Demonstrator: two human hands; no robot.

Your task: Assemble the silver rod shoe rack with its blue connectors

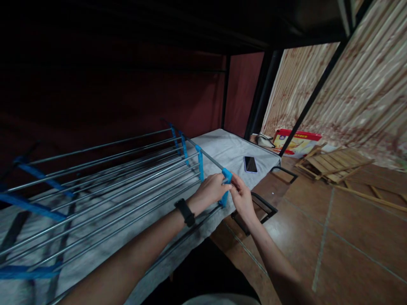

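A metal rack (pixel 127 174) with long parallel rods and blue plastic connectors lies across a pale sheet on a bed. At its near right corner, both my hands meet around a blue connector (pixel 227 173). My left hand (pixel 210 189), with a dark watch (pixel 185 212) on its wrist, has its fingers closed on the connector's left side. From the right, my right hand (pixel 242 195) pinches the same piece. The fingers partly cover the connector, so its joint with the rod (pixel 208 156) is only partly seen.
A phone (pixel 250 164) lies on the sheet (pixel 229 142) beyond my hands. Black bed posts and an upper bunk (pixel 190 25) frame the space. On the tiled floor (pixel 295 228) are a red-and-yellow box (pixel 295 142), a wooden slatted piece (pixel 340 163) and black metal handles (pixel 263 205).
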